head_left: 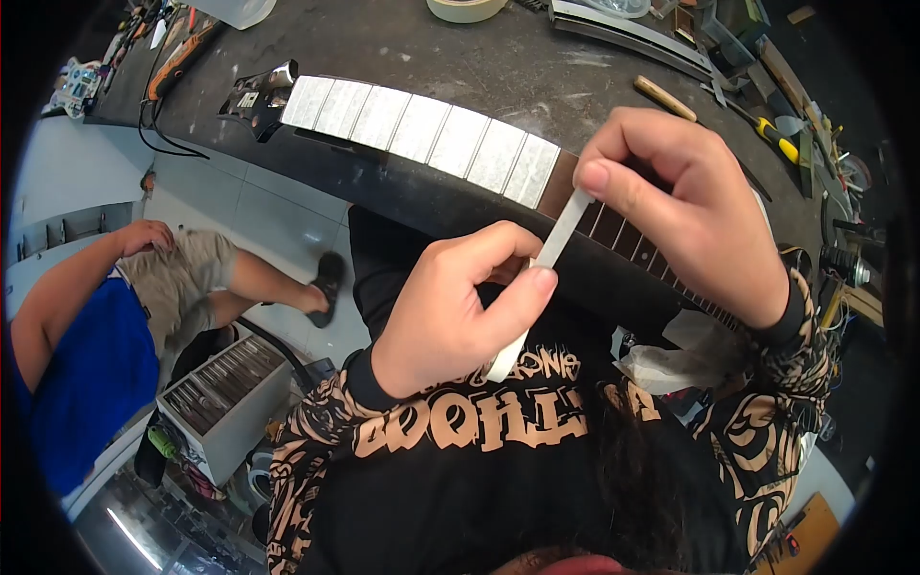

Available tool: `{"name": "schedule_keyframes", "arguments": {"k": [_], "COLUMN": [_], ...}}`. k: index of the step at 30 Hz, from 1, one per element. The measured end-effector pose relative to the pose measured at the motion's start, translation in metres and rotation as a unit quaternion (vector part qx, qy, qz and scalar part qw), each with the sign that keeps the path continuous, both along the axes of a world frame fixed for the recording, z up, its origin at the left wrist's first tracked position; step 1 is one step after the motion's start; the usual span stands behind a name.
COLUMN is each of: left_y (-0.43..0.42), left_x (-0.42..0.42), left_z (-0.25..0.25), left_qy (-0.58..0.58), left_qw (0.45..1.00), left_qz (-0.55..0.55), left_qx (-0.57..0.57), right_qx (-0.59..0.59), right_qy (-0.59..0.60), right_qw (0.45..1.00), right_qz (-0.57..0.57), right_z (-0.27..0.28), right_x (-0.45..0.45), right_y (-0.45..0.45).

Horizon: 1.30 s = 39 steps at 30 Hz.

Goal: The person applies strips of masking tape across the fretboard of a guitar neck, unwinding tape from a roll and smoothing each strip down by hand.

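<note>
A guitar neck lies across the workbench, its black headstock (pixel 257 100) at the upper left. Pale strips of masking tape (pixel 412 125) cover the fretboard between the frets on the headstock half. Towards the body end, the dark fretboard (pixel 613 230) is bare, with metal frets and a dot inlay showing. My left hand (pixel 460 297) is closed around a tape roll, mostly hidden by the fingers. From it a short strip of tape (pixel 563 230) stretches up to my right hand (pixel 680 196), which pinches the free end between thumb and forefinger just over the fretboard's first bare part.
On the dark workbench (pixel 374 43) are another tape roll (pixel 467 10), a wooden-handled tool (pixel 664 98), a yellow-handled tool (pixel 776 141) and an orange tool (pixel 179 65) with a cable. A person in a blue shirt (pixel 96 364) sits at left, beside a rack (pixel 225 383).
</note>
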<state>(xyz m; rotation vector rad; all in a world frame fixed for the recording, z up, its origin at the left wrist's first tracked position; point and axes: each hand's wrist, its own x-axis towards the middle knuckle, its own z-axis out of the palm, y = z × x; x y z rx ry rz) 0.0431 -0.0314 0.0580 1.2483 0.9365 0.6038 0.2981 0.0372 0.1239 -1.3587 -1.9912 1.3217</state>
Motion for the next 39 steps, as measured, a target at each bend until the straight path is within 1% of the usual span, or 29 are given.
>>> {"name": "schedule_keyframes", "arguments": {"k": [2,4,6,7,13,16,19,22,25,28,34,39], "left_y": [0.003,0.002,-0.006,-0.007,-0.008,-0.008,-0.010,-0.008,-0.010,-0.009,-0.011,-0.013], "left_x": [-0.001,0.004,0.022,0.027,0.027,0.029,0.027,0.028,0.027,0.027,0.024,0.023], "left_z": [0.004,-0.002,-0.019,-0.017,-0.013,-0.011,-0.012,-0.006,-0.009,-0.005,-0.005,-0.006], "left_qy": [0.016,-0.028,-0.132,-0.164,-0.174,-0.149,-0.154,-0.159,-0.158,-0.121,-0.117,-0.152], "left_qw": [0.996,0.993,0.980,0.966,0.956,0.958,0.956,0.951,0.953,0.960,0.962,0.954], "left_qz": [0.004,0.052,0.146,0.189,0.211,0.227,0.229,0.236,0.232,0.226,0.223,0.230], "left_qx": [-0.092,-0.104,-0.035,-0.062,-0.102,-0.096,-0.098,-0.120,-0.110,-0.111,-0.105,-0.118], "right_qx": [0.001,0.010,0.038,0.053,0.047,0.034,-0.001,-0.003,-0.011,-0.012,-0.024,-0.023], "right_qy": [-0.006,0.003,-0.014,-0.023,0.002,-0.022,-0.014,-0.010,-0.028,-0.028,-0.040,-0.041], "right_qw": [1.000,1.000,0.999,0.998,0.999,0.999,1.000,1.000,1.000,1.000,0.999,0.999], "right_qz": [0.005,0.004,0.005,0.006,-0.001,0.006,-0.004,-0.001,0.005,0.004,0.001,0.004], "right_z": [-0.008,-0.014,-0.017,-0.019,-0.031,-0.029,-0.030,-0.031,-0.029,-0.029,-0.028,-0.028], "right_x": [-0.001,-0.002,-0.001,0.000,-0.001,-0.002,-0.002,-0.002,-0.001,-0.001,-0.003,-0.005], "right_y": [0.008,0.013,0.017,0.018,0.019,0.020,0.020,0.021,0.022,0.022,0.022,0.022]}}
